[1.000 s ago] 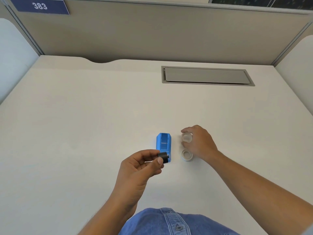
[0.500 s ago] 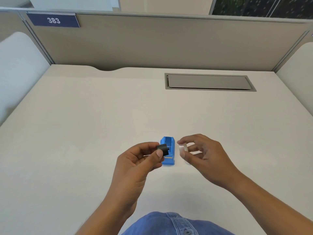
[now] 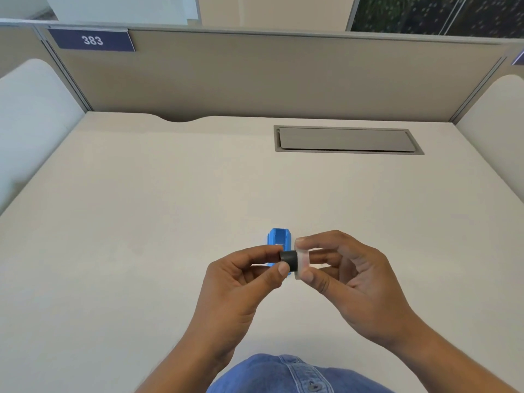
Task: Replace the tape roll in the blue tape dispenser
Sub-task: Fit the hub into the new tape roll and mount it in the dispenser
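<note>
The blue tape dispenser (image 3: pixel 279 239) lies on the white desk (image 3: pixel 170 222), its top open, partly hidden behind my hands. My left hand (image 3: pixel 243 282) pinches a small black spool (image 3: pixel 289 260) between thumb and fingers. My right hand (image 3: pixel 351 276) grips a clear tape roll (image 3: pixel 302 258) by thumb and forefinger. The roll and the spool touch side by side, just above the dispenser's near end. The second tape roll seen earlier is hidden behind my right hand.
A grey cable hatch (image 3: pixel 347 139) is set into the desk at the back right. Beige partition walls (image 3: pixel 255 80) close off the back and sides; a sign reading 383 (image 3: pixel 92 40) hangs at the upper left. My denim shirt (image 3: pixel 289 375) shows at the bottom edge.
My right hand lifted a clear tape roll off the desk and brought it left against the black spool. My left hand rose slightly toward it. The camera tilted up.
</note>
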A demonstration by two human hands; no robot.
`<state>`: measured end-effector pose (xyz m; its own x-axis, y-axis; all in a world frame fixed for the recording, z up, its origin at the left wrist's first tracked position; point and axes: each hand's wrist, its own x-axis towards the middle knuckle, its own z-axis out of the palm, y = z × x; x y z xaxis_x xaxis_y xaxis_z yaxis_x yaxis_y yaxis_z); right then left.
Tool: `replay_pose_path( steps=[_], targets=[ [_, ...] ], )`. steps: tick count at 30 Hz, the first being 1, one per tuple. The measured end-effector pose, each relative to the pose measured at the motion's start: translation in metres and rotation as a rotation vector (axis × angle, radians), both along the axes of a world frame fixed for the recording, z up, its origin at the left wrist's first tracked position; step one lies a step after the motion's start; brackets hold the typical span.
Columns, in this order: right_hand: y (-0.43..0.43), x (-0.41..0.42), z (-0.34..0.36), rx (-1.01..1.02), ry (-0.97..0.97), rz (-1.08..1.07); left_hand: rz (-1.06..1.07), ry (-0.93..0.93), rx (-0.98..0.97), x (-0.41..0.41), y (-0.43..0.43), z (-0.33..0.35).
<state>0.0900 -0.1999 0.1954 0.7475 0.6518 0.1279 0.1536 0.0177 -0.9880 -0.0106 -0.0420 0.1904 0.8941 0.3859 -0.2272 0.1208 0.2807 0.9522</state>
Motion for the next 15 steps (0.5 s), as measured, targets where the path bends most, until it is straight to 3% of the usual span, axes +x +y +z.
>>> replay_pose_path(
  steps=[15],
  targets=[
    [0.0049,-0.003,-0.002,-0.075,-0.041,0.027,-0.012,-0.02,0.029,-0.0027,-0.0009,0.0006]
  ],
)
